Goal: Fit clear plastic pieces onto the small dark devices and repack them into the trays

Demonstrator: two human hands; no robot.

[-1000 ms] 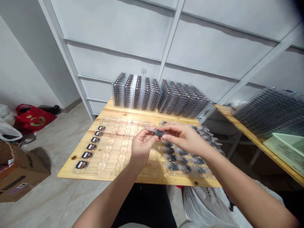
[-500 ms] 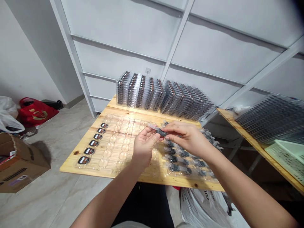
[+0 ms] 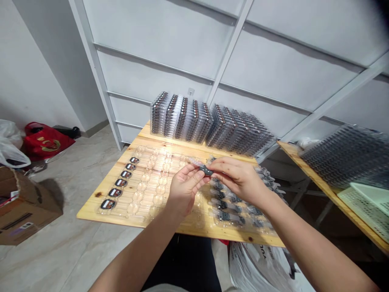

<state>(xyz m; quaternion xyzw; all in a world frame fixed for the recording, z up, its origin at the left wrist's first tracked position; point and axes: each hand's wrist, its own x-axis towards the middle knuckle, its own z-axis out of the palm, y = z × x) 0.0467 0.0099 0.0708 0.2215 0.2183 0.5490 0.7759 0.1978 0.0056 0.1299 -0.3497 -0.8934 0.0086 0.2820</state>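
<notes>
Both hands meet above the middle of the wooden table. Between them is a small dark grey plastic part (image 3: 206, 170) with a pale translucent strip at its upper left. My left hand (image 3: 185, 184) pinches it from the left, thumb on top. From the right, the fingertips of my right hand (image 3: 235, 174) grip its other end. Below my left hand lies a clear blister tray (image 3: 142, 186), its left column filled with dark pieces bearing small screens (image 3: 108, 204). Under my right hand, another tray holds several grey parts with translucent strips (image 3: 223, 215).
Tall stacks of filled clear trays (image 3: 179, 117) stand along the back of the table (image 3: 91, 211). At right, a second table (image 3: 328, 182) bears more stacked trays and a pale green basket (image 3: 364, 207). A cardboard box (image 3: 27, 219) and red bag (image 3: 45, 140) sit on the floor at left.
Hardly anything differs. Both hands keep their pinch on the grey part, which has tilted slightly; the whole view has shifted a little.
</notes>
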